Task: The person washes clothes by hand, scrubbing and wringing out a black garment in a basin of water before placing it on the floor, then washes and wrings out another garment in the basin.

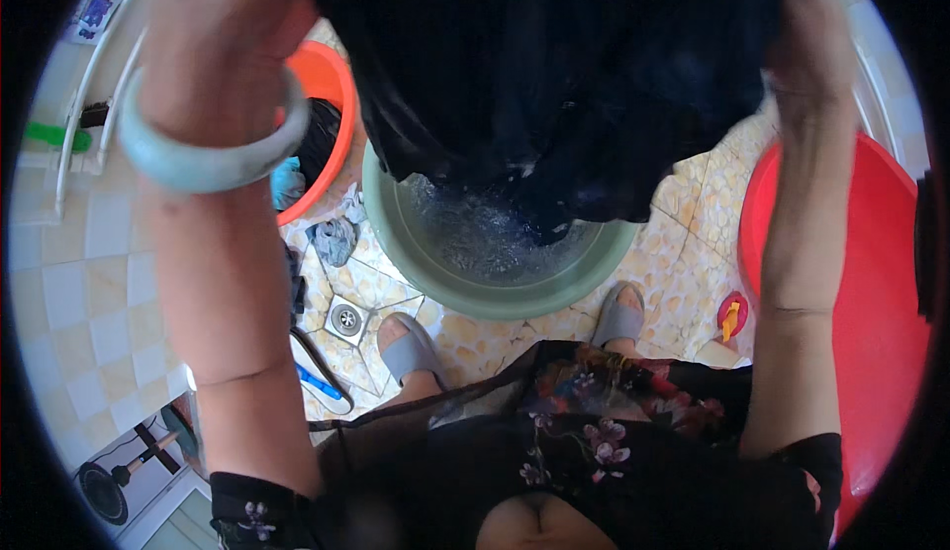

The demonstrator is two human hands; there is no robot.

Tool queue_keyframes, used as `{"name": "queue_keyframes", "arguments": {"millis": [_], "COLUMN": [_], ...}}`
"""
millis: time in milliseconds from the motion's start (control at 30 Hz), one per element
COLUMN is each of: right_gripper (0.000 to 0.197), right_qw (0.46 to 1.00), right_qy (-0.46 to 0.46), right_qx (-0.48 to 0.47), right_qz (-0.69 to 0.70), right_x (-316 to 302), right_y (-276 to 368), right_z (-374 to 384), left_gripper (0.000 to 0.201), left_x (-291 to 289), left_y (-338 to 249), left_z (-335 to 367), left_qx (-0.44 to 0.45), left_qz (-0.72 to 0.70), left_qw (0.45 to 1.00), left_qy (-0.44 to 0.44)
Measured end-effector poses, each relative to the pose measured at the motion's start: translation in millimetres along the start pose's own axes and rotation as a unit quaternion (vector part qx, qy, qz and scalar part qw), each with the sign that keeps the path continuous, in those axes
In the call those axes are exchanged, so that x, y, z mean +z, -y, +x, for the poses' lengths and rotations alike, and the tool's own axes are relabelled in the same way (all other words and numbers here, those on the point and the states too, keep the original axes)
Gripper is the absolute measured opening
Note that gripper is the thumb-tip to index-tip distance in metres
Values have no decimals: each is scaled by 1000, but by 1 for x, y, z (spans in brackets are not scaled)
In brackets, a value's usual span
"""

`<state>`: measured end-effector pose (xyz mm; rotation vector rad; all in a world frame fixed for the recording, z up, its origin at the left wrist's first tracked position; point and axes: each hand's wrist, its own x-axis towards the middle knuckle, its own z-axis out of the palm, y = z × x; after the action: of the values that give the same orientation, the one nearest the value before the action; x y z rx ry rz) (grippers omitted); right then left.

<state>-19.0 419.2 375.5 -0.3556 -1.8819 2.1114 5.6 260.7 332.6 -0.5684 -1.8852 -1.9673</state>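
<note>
Dark navy-black fabric (554,75) held over a round grey-green basin (495,304)

The step in hand looks like a rinse: the fabric hangs between both hands above rippled water (475,233) — whether its lowest folds touch the surface, I cannot tell. The left hand (237,15), beyond a pale green bangle (218,166), and the right hand (816,40) each seem closed on an edge; the fingertips are hidden. The next move likely calls for keeping both grips level and the drips inside the rim. Sideways room is limited — an orange plastic tub (342,85) stands near on the left, a large bright-red tub (881,322) on the right, grey slippers (408,354) just below.
</note>
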Motion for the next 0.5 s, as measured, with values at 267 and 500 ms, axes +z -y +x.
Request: {"name": "queue_keyframes", "arguments": {"millis": [267,500], "right_gripper": [83,52], "right_qw": [891,675], "right_qy": [418,455], "right_qx": [159,-90], "right_qz": [-78,-574], "right_x": [-57,-82], "right_y": [-270,-389], "right_z": [27,-32], "left_gripper": [28,49], "left_x": [15,1], "left_y": [210,281], "left_z": [-80,-181], "left_qx": [-400,-451], "left_qz": [-221,308], "left_qw": [888,830], "left_qy": [47,119]}}
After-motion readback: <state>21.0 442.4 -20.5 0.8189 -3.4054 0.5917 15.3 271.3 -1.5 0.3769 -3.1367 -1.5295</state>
